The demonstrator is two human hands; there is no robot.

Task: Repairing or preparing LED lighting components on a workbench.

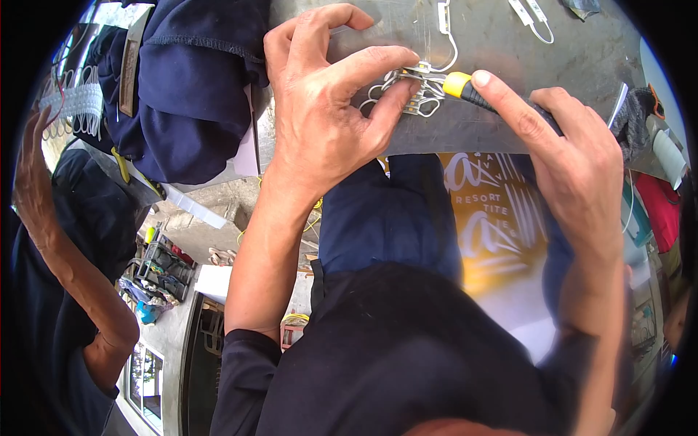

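Between thumb and index finger, my left hand [327, 109] pinches a small bunch of white LED modules [416, 70] joined by thin looped wires. Its other fingers curl away above the metal table. My right hand [563, 142] grips a slim tool with a yellow collar and black handle [458, 85], the index finger stretched along it. A thin metal end of the tool points left, at the modules by my left thumb. Whether it touches them I cannot tell. From the bunch, a wire runs up to another LED module [443, 17] on the table.
More LED modules [529, 13] lie farther right on the grey metal table [502, 43]. Dark blue cloth [200, 87] is heaped at the left. A co-worker's arm [69, 254] reaches up at far left, beside strung modules [76, 105]. A printed yellow-and-white sheet [494, 240] hangs below the table edge.
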